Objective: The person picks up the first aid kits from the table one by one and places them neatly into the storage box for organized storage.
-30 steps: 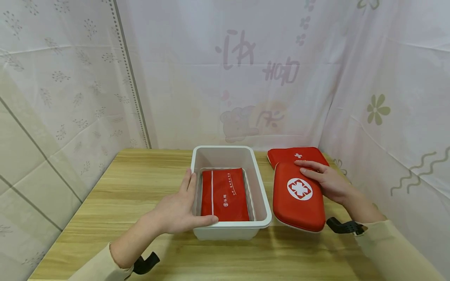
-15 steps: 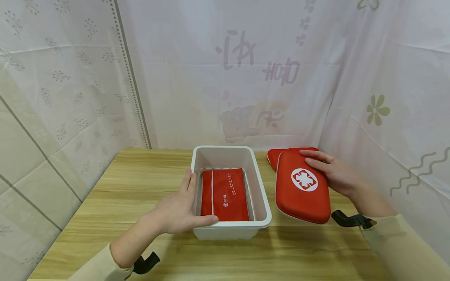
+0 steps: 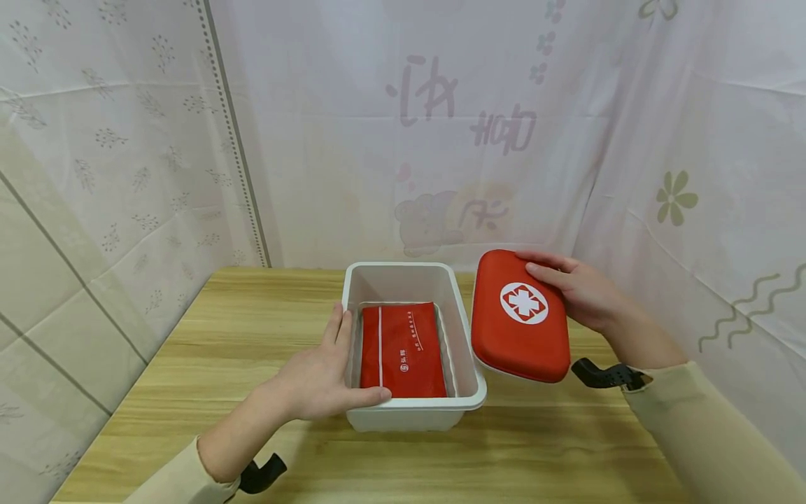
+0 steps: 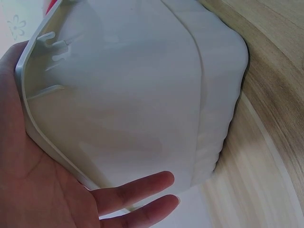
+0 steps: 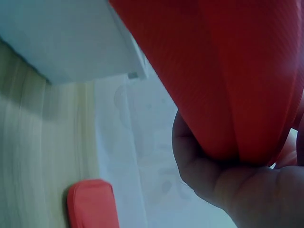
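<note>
My right hand (image 3: 588, 297) grips a red first-aid case (image 3: 491, 329) with a white cross emblem by its right edge, thumb on top and fingers wrapped beneath. The case hangs tilted above the table, its left edge overlapping the bin's right rim in the head view. My left hand (image 3: 311, 381) rests on the near-left corner of a white plastic bin (image 3: 409, 420). In the left wrist view two straight fingers (image 4: 142, 187) stretch along the bin's outer wall. Inside the bin a red pouch (image 3: 406, 357) with a white stripe and lettering lies flat.
A second red case (image 5: 95, 204) lies on the table in the right wrist view; the held case hides it in the head view. The wooden table (image 3: 252, 308) meets patterned curtains (image 3: 315, 175) at the back and sides.
My right hand has raised the first-aid case, moving it away from me, then left toward the bin. It now covers the second red case. My left hand and the bin keep their places.
</note>
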`<state>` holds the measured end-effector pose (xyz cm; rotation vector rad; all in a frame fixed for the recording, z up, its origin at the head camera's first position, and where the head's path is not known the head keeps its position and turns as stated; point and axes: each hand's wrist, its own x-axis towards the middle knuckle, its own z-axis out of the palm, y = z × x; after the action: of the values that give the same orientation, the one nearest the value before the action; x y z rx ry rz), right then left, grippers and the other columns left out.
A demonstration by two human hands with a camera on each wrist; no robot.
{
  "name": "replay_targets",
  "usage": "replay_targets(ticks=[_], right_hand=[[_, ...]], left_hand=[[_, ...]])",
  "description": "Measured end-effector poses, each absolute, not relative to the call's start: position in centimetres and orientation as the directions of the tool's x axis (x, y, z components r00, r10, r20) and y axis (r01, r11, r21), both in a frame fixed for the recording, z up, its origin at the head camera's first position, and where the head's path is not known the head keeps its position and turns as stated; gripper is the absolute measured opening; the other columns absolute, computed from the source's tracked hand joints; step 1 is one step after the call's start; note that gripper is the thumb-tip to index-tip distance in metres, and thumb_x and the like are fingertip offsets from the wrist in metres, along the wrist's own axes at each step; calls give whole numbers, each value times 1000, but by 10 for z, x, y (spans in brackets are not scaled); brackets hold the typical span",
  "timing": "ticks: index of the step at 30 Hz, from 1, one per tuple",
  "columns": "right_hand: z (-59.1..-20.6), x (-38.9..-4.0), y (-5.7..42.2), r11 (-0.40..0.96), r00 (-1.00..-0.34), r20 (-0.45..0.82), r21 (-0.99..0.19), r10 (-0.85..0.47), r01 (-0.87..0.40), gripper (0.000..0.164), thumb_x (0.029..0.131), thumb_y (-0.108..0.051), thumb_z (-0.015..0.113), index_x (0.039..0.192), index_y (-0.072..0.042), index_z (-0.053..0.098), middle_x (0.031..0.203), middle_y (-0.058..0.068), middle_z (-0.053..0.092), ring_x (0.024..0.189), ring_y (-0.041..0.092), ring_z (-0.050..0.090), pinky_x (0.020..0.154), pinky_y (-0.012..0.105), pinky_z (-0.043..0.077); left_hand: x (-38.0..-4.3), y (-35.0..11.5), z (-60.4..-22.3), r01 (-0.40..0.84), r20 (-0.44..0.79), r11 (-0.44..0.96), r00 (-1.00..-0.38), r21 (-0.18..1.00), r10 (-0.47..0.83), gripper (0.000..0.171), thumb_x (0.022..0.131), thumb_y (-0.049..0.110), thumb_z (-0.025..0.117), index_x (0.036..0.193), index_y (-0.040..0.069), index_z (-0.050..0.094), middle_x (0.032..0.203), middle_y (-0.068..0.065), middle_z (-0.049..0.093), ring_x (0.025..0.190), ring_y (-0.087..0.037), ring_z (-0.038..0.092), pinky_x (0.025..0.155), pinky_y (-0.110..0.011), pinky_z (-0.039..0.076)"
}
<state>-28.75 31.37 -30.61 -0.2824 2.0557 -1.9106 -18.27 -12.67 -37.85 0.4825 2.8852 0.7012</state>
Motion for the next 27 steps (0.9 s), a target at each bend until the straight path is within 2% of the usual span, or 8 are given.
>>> replay_targets(ticks=[6,10,18,21,27], right_hand=[[-296,-292,288,138,-930,-160,-983,-332,120,37,114,-30,62,150,-33,64,116,-1,77,91,16,76,77,35,66],[-292,-297,270,120,-923,-155,-986,-353,119,37,114,-27,62,151,-29,63,119,-1,78,94,16,76,80,34,65],[-289,-306,238,91,-918,-134,-990,-374,108,41,114,-25,63,155,-24,61,120,-1,78,96,15,76,83,32,65],[-289,-310,226,76,-911,-121,-992,-394,99,42,114,-23,62,156,-23,61,121,-1,77,96,15,75,83,31,64],[-286,-316,200,109,-900,-111,-992,-421,71,44,114,-24,63,158,-21,60,123,1,76,98,15,75,85,30,64]], left_hand=[[-183,-126,-379,284,-42,837,-939,468,342,150,79,93,69,176,2,-1,186,-18,-7,97,-32,76,90,-51,64],[-184,-125,-379,291,-32,837,-939,463,343,148,80,91,70,176,2,1,185,-19,-6,102,-36,77,94,-53,63],[-183,-123,-379,289,-31,842,-940,456,339,147,81,88,72,176,1,1,186,-18,-7,89,-30,76,90,-51,63],[-183,-123,-379,283,-36,844,-941,456,336,148,80,90,70,176,1,0,186,-17,-7,81,-26,73,85,-48,62],[-182,-122,-379,288,-29,843,-941,454,336,149,80,93,67,175,1,-1,185,-18,-9,92,-30,76,88,-49,62]])
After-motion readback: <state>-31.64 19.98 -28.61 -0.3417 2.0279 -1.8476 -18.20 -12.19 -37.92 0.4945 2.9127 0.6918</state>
